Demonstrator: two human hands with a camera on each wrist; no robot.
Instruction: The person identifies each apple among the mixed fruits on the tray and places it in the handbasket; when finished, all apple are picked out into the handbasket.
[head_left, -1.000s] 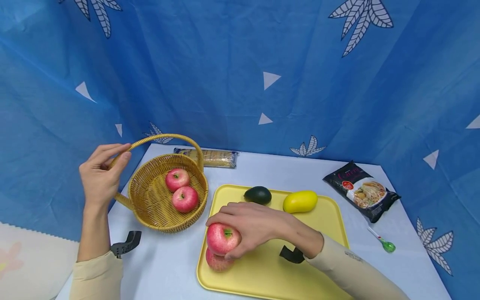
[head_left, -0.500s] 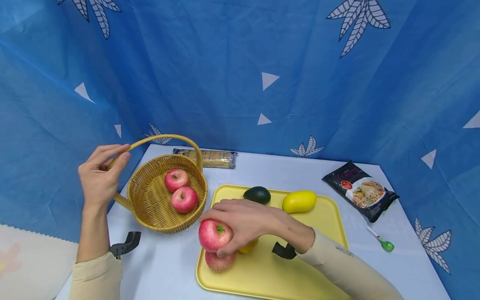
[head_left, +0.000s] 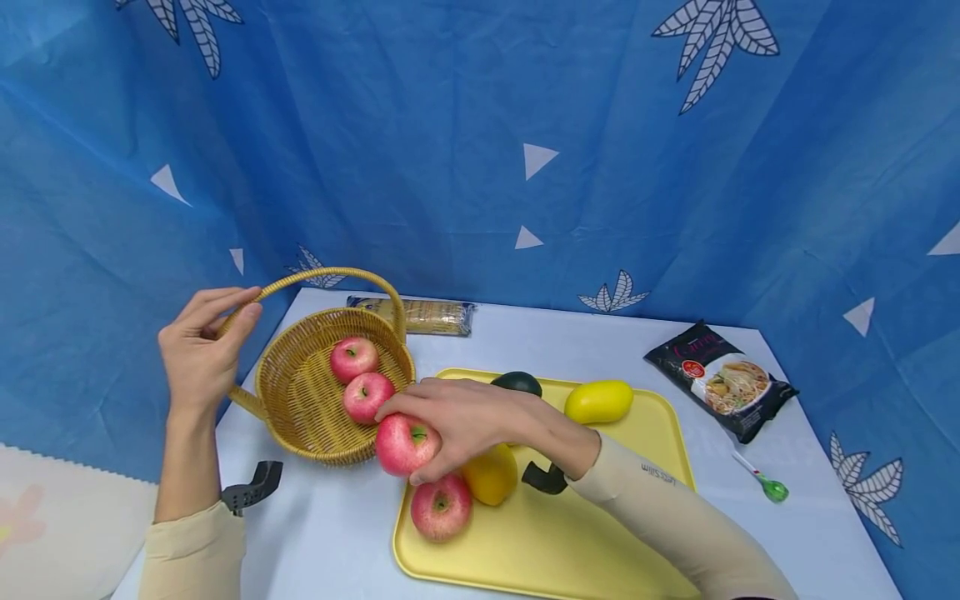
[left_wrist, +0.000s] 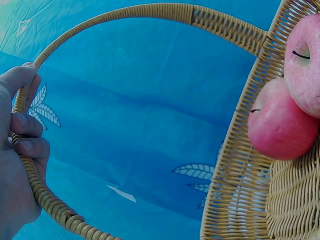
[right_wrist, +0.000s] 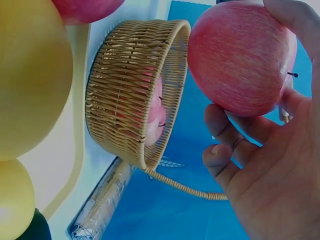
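My left hand (head_left: 202,346) grips the handle of a wicker basket (head_left: 300,417) on the left of the table; in the left wrist view the fingers (left_wrist: 30,125) wrap round the woven handle (left_wrist: 90,22). Two red apples (head_left: 354,360) lie inside the basket. My right hand (head_left: 465,421) holds another red apple (head_left: 405,446) between thumb and fingers, over the gap between the basket's near right rim and the tray's left edge. Below that hand, one more apple (head_left: 441,508) and a yellow-orange fruit (head_left: 491,475) sit on the yellow tray (head_left: 570,542).
Toward the tray's back lie a dark green avocado (head_left: 517,383), partly covered by the right hand, and a yellow mango (head_left: 600,402). A pasta packet (head_left: 438,317) lies behind the basket. On the right are a black noodle packet (head_left: 720,379) and a green-tipped spoon (head_left: 772,487).
The right hand has carried its apple up and left from above the tray toward the basket. The tray's apple and yellow-orange fruit have come into fuller sight. The left hand stays on the handle.
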